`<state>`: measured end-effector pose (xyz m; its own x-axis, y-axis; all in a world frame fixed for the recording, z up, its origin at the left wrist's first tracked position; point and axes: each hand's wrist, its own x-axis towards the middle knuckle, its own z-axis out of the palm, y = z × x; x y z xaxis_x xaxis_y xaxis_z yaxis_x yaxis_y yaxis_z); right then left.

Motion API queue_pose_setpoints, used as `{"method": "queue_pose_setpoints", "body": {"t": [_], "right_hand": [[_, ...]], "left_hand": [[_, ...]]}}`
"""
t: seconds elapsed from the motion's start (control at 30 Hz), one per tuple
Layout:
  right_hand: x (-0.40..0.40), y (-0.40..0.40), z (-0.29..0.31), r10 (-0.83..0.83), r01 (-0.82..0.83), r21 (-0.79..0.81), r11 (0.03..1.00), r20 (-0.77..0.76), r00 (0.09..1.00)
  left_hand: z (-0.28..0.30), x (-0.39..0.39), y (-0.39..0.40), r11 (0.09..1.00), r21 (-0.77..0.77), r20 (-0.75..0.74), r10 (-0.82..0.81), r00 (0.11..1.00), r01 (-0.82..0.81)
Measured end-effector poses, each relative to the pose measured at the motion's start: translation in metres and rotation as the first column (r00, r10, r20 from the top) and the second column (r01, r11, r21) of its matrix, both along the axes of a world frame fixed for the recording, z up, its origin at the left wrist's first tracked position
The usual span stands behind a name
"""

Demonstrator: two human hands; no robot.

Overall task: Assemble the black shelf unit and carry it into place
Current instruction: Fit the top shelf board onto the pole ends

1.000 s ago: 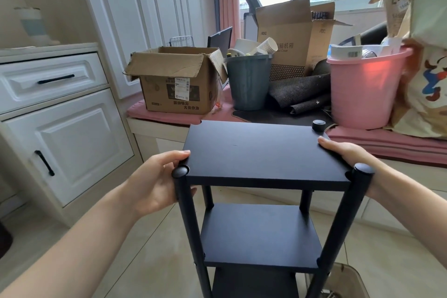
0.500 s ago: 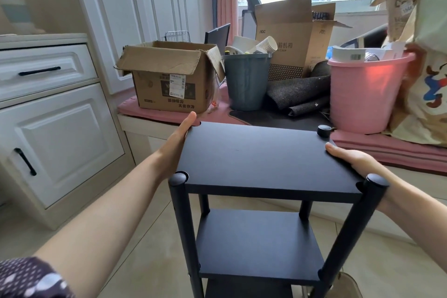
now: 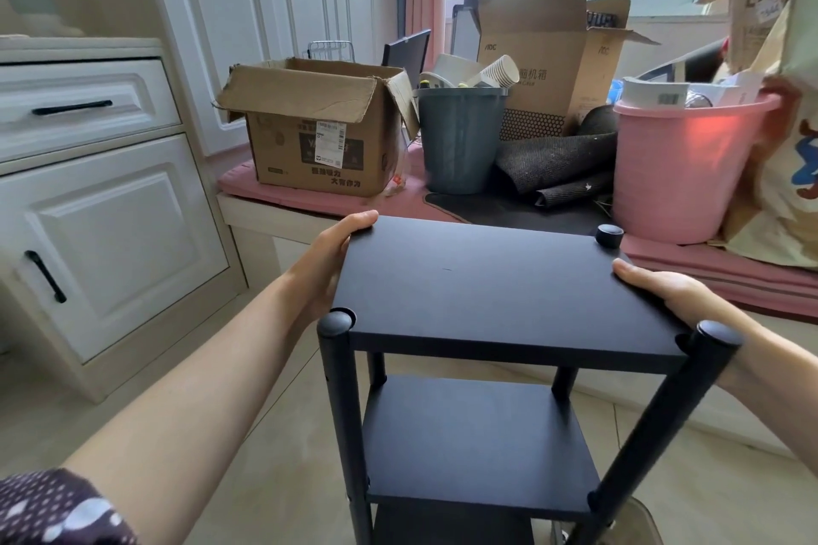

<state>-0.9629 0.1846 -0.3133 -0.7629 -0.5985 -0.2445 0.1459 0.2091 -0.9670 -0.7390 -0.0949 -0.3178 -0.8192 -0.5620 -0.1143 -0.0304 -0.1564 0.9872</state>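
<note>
1. The black shelf unit (image 3: 495, 292) stands upright in the near middle of the floor, just in front of the low window ledge (image 3: 248, 208). Its top board and the boards below look fitted to the four posts, so the job seems to be at the carrying stage.
2. The left hand (image 3: 329, 257) lies along the left edge of the top board, fingers nearly straight and only the tips curled over the far corner. That is a press, not a clasp.
3. The right hand (image 3: 664, 292) lies along the right edge with its fingers stretched toward the far right post. How far they wrap under the board cannot be seen.
4. Lifting by the top board alone could pull it off its posts if the joints are loose.
5. With such flat holds, the unit could slip or tilt.
6. The cardboard box (image 3: 318, 128), grey bin (image 3: 460, 142) and pink bucket (image 3: 677, 173) crowd the ledge just beyond; a forward swing could knock them.
</note>
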Motion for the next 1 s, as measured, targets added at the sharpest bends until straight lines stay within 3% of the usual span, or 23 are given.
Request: {"method": "queue_pose_setpoints", "body": {"t": [0.2, 0.37, 0.73, 1.0], "right_hand": [[0.001, -0.001, 0.003, -0.013, 0.016, 0.044, 0.999, -0.057, 0.998], [-0.001, -0.002, 0.001, -0.011, 0.012, 0.017, 1.0, -0.021, 1.0], [-0.003, -0.002, 0.003, 0.033, -0.032, 0.037, 0.999, -0.029, 0.999], [0.0, -0.006, 0.003, 0.023, -0.023, 0.015, 1.0, -0.023, 0.999]], "left_hand": [[0.001, 0.013, -0.001, 0.997, -0.048, -0.007, -0.067, 0.998, 0.067], [-0.002, 0.022, -0.001, 0.988, 0.0, 0.049, -0.156, 0.987, 0.156], [-0.021, 0.02, 0.007, 0.993, 0.114, 0.042, 0.009, 0.999, -0.014], [-0.024, 0.029, 0.019, 0.982, 0.19, -0.032, 0.015, 0.999, -0.008]]}}
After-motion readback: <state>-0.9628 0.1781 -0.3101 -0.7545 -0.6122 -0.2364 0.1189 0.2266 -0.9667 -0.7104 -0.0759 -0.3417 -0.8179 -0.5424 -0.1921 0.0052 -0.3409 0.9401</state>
